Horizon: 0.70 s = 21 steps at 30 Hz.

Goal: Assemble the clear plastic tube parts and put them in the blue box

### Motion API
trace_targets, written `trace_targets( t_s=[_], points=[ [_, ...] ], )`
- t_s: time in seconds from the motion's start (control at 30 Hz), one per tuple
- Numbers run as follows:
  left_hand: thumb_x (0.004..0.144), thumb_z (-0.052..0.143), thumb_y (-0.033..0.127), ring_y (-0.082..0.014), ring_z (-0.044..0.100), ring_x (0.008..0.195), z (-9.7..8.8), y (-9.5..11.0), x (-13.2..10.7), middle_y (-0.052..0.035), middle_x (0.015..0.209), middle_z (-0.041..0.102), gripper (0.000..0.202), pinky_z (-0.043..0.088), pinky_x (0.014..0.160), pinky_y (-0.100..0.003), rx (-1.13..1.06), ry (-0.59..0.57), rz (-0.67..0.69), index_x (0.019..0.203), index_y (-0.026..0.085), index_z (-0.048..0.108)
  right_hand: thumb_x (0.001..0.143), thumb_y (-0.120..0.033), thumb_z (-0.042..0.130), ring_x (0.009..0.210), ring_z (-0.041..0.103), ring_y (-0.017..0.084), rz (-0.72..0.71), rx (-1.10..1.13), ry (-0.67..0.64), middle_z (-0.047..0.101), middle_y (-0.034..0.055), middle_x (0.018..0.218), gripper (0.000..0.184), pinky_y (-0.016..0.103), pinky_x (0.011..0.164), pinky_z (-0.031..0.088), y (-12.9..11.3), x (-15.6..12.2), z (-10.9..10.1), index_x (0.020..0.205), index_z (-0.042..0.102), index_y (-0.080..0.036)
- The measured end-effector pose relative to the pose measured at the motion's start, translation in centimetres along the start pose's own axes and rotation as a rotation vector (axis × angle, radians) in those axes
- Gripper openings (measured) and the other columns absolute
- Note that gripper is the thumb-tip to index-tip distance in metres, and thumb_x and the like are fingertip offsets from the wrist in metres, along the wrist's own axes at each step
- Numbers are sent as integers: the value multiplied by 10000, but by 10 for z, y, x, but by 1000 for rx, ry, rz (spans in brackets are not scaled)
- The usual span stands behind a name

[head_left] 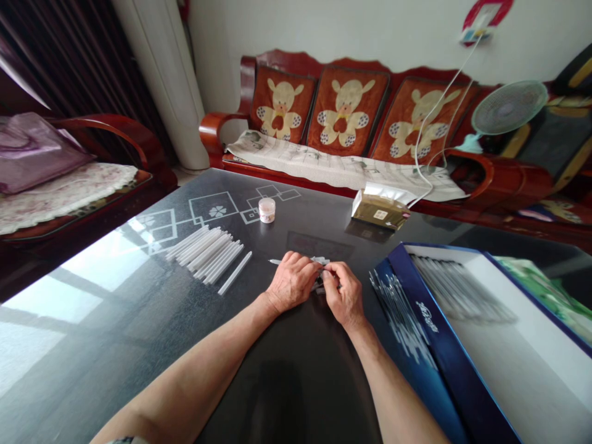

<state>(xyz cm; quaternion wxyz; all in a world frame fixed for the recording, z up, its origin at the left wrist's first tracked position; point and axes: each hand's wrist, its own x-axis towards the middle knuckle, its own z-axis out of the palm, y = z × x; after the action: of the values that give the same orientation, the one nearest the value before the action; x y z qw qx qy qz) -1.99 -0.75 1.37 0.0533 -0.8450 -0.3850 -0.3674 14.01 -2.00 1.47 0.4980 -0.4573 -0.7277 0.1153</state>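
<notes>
- White plastic sticks (206, 253) lie fanned left of centre, spaced so each lifts free.
- Your left hand (291, 282) and right hand (343, 295) meet at centre, fingers clenched on a white stick (276, 262), its middle hidden.
- Blue box (462, 382) sits open at lower right, within your reach.

White rod (275, 262) — hidden behind fingers (300, 266)

Slim white plastic tube (275, 262), mid-tabletop (139, 320), lying flat, one tip showing, the rest covered. Small pale piece (320, 261) at its far end, partly hidden. Batch of matching tubes (206, 253) lying side by side toward the left edge; single tube (235, 272) just beside them, slightly apart.
</notes>
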Motion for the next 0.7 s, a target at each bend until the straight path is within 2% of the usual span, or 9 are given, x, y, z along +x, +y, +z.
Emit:
trace_targets(
  t_s=[0.17,0.33,0.43,0.53,0.7],
  points=[
    [941,424,253,-190,494,766,0,1,0,-61,850,637,231,387,785,-367,-4,-23,33,1020,166,622,930,-238,447,697,586,158,10,-18,1,607,36,729,253,288,707,454,3,0,1,713,569,-194],
    [942,426,257,-191,488,761,2,-1,0,-61,853,641,232,383,768,-365,2,-9,7,1020,167,625,898,-227,482,777,608,172,27,2,42,637,58,860,133,300,756,474,3,-1,0,853,601,-188],
    [942,423,255,-193,487,762,1,-2,-1,-63,847,638,237,384,771,-366,4,-8,5,1023,163,626,870,-221,514,767,606,169,9,7,17,633,57,878,94,296,739,484,3,-1,0,870,601,-186],
    [942,416,254,-192,489,762,1,-1,0,-65,847,635,244,385,780,-369,-5,-22,16,1031,163,625,899,-228,481,813,614,179,-9,-3,3,637,60,859,152,298,761,478,4,-1,1,823,607,-189],
    [937,427,261,-191,493,768,1,-1,0,-64,847,634,238,387,790,-372,-18,-32,20,1026,161,624,931,-242,446,754,616,167,23,-34,6,640,52,798,230,292,740,469,6,-2,2,777,610,-191]
  ],
)
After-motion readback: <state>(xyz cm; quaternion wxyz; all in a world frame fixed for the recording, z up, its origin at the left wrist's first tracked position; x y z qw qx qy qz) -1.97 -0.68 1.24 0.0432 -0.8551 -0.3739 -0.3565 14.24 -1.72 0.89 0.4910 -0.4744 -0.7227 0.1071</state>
